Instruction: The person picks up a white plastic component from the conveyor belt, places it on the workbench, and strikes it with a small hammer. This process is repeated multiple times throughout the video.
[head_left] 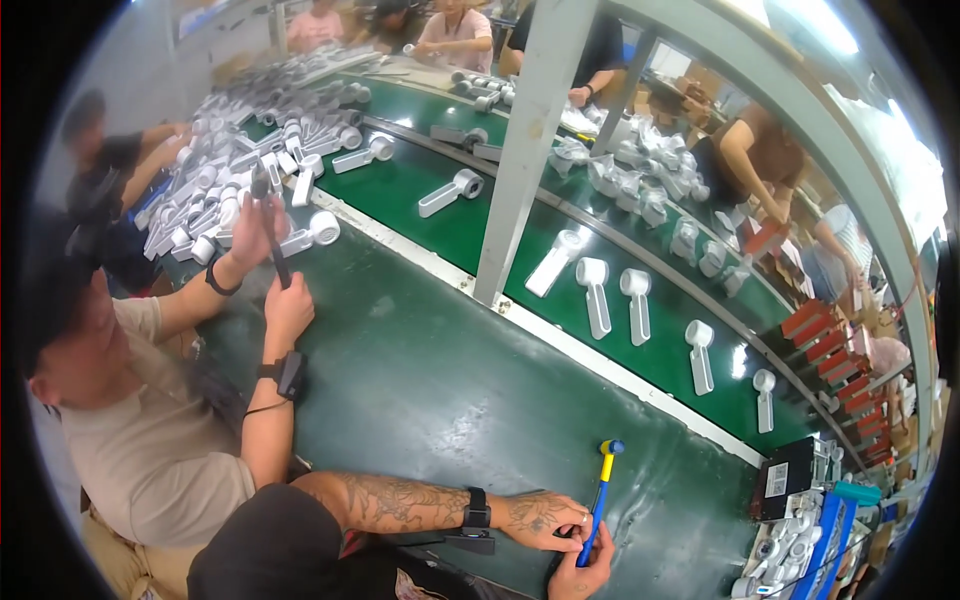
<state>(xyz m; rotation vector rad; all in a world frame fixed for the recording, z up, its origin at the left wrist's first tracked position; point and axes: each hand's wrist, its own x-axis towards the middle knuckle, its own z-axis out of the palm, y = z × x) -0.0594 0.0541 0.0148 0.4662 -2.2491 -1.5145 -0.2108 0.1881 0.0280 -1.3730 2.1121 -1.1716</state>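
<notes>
My left hand (545,520), on a tattooed forearm with a black wristband, has its fingers closed at the handle of a slim blue-and-yellow tool (606,465). The tool looks like a small mallet, with a blue head on top. Lower on the same handle, close to the bottom edge, my right hand (588,571) is wrapped around it. The tool stands nearly upright, leaning a little to the right, over the dark green tabletop (440,390). Most of my right arm is out of view.
A co-worker (150,390) at my left holds a dark stick-like tool (277,250). Beyond a white rail, a green conveyor (410,200) carries grey-white handled parts (597,297). Many more parts (200,200) lie heaped far left. A metal post (520,170) rises ahead; a black box (785,480) stands right.
</notes>
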